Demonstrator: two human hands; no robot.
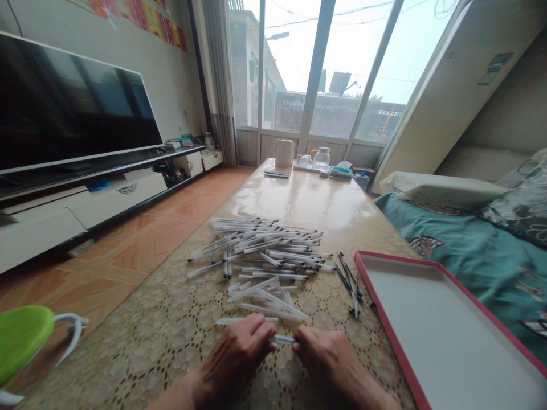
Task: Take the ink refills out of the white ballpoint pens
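White plastic pen barrel [283, 339], count 1: held level just above the near edge of the lace-patterned tabletop [171, 330], spanning the gap between the two hands. Only its short middle section shows.

Left hand [239, 354]: fingers curled closed over the left end of the pen barrel, knuckles up.
Right hand [330, 360]: fingers likewise closed round the right end. The fingertips are hidden under the hand.

Loose heap of white pen barrels [267, 253]: just beyond the hands, mid-table. They are overlapped and crossed, several dozen at least, and an exact count is not possible.

Thin dark refill sticks [350, 279]: small bundle to the right of the heap, roughly half a dozen, overlapping.

Shallow white tray with red rim [387, 327]: count 1, just right of the refills, near the right hand.

Far end of table: white mug [284, 152], count 1; clear glass jug [322, 158], count 1.

Green stool seat [21, 339]: count 1, on the floor to the left.
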